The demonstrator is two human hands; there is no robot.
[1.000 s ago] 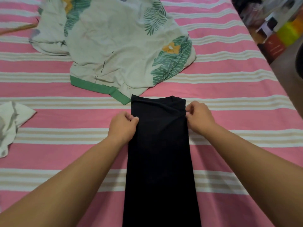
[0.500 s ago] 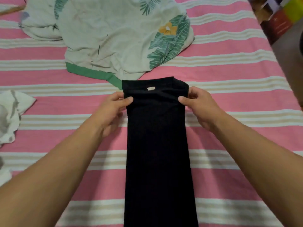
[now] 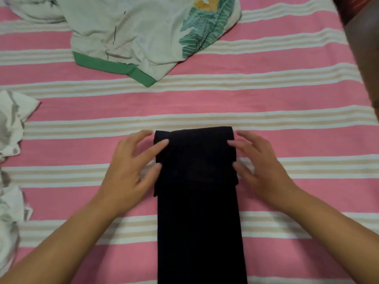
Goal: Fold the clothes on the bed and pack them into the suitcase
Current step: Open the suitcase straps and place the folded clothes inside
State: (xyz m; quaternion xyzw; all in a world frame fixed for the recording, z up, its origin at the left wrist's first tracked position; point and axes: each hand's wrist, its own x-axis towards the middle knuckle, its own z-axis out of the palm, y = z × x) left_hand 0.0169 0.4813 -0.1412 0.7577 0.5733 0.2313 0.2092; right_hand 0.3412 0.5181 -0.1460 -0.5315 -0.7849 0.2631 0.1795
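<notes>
A black garment [image 3: 196,201], folded into a long narrow strip, lies on the pink striped bed [image 3: 287,95] and runs to the bottom edge of the view. Its far end is folded back over itself. My left hand [image 3: 131,167] lies at the fold's left edge with spread fingers, the fingertips touching the cloth. My right hand [image 3: 260,162] mirrors it at the right edge, its fingers spread and touching the fold. Neither hand grips the fabric. No suitcase is in view.
A cream shirt with green leaf print and a green hem [image 3: 143,35] lies spread at the far side of the bed. Crumpled white and grey clothes [image 3: 10,160] sit at the left edge. The bed's right edge [image 3: 361,58] runs along a dark floor.
My hands folded the black garment's far end toward me and let go of it. Both now lie with spread fingers at the fold's sides. The view has tilted down.
</notes>
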